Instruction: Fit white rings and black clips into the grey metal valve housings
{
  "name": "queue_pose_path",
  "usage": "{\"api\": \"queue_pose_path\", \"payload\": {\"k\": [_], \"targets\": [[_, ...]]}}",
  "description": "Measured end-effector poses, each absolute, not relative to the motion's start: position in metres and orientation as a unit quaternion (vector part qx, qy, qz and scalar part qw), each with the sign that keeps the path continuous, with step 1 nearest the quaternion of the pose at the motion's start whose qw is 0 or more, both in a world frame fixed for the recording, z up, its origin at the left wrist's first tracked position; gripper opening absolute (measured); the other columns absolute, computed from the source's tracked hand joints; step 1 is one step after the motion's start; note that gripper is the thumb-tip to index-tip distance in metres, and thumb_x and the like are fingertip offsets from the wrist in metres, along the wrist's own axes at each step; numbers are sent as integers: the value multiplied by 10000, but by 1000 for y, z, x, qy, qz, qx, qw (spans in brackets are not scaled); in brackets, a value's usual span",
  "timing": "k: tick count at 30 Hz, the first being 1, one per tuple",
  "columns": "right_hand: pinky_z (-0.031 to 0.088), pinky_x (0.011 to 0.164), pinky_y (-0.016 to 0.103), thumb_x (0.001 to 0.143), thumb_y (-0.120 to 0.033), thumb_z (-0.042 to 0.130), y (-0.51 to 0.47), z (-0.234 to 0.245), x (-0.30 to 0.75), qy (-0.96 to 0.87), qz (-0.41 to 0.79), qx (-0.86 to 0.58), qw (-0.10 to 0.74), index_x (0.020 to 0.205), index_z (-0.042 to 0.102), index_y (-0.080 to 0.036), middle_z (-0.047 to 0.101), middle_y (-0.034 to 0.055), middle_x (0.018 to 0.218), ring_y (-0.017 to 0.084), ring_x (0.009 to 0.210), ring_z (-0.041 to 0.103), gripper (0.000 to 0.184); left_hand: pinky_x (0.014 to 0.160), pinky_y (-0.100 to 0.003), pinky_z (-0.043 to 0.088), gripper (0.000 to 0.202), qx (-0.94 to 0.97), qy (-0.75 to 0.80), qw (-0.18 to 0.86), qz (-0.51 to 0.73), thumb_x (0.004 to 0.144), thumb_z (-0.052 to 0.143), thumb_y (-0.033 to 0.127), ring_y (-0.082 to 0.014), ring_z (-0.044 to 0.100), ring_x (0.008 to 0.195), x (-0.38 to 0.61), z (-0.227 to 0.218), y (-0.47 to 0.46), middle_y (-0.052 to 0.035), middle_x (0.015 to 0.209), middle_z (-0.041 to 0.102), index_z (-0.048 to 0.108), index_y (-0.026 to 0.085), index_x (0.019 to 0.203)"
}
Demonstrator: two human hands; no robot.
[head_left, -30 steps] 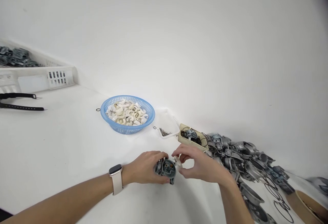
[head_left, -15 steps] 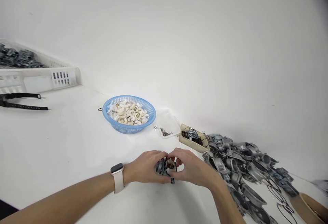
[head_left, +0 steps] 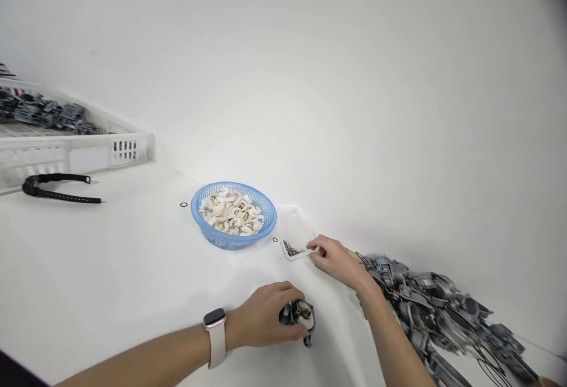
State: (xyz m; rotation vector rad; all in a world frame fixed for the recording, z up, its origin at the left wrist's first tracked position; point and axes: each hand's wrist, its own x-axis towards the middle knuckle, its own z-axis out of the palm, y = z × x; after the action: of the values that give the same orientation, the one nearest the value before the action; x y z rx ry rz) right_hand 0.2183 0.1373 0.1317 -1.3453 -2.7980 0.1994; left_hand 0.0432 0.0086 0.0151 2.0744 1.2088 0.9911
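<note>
My left hand grips a grey metal carburetor body low over the white table. A white plastic float sits in its open side, facing right, with some brass-coloured parts showing. My right hand is at the right rim of a small white tray, its thumb and forefinger slightly apart and nothing visible between them. Several thin metal pins lie in the tray's near corner, just left of those fingertips.
A blue basket of white floats stands left of the tray. Small black rings lie beside it. Farther left are a black watch and a white crate of metal parts. Carburetor bodies are heaped at right, partly behind my right forearm.
My right hand has left the carburetor and moved up to the tray's rim. My left hand still holds the carburetor. The whole view has shifted slightly.
</note>
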Motion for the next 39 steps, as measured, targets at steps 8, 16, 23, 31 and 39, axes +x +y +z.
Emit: {"api": "queue_pose_path", "payload": {"k": [8, 16, 23, 31, 39], "targets": [[545, 864, 390, 956, -322, 630, 194, 99, 144, -860, 59, -483, -156, 1072, 678, -142, 682, 80, 1097, 217, 978, 659, 220, 763, -330, 469, 694, 782, 464, 215, 355, 663, 780, 626, -267, 654, 863, 37, 17, 13, -29, 987, 703, 583, 294, 1239], [565, 880, 419, 970, -349, 623, 213, 75, 142, -845, 108, -487, -194, 1230, 615, -166, 629, 84, 1240, 227, 1044, 645, 318, 611, -289, 423, 579, 762, 513, 193, 346, 695, 735, 568, -212, 626, 632, 37, 29, 7, 17, 730, 662, 621, 258, 1170], [519, 771, 315, 906, -252, 648, 200, 85, 159, -878, 145, -457, -14, 899, 679, -147, 687, 32, 893, 171, 834, 637, 109, 938, -419, 486, 892, 768, 446, 305, 344, 676, 770, 618, -348, 603, 1143, 32, 29, 6, -92, 1350, 588, 447, 284, 1438], [431, 689, 288, 889, -309, 549, 126, 82, 236, -866, 200, -413, 197, 821, 628, -191, 611, 3, 735, 162, 711, 546, 157, 913, -453, 498, 1009, 790, 436, 297, 312, 635, 773, 690, -381, 611, 1115, 29, 25, 8, -99, 1268, 623, 383, 314, 1487], [464, 681, 321, 806, -389, 737, 73, 24, 279, -665, 497, -413, 374, 806, 680, -178, 654, 32, 746, 176, 679, 578, 218, 979, -417, 482, 947, 795, 443, 265, 319, 615, 835, 532, -334, 589, 1155, 33, 22, 9, -81, 1313, 585, 451, 297, 1448]]}}
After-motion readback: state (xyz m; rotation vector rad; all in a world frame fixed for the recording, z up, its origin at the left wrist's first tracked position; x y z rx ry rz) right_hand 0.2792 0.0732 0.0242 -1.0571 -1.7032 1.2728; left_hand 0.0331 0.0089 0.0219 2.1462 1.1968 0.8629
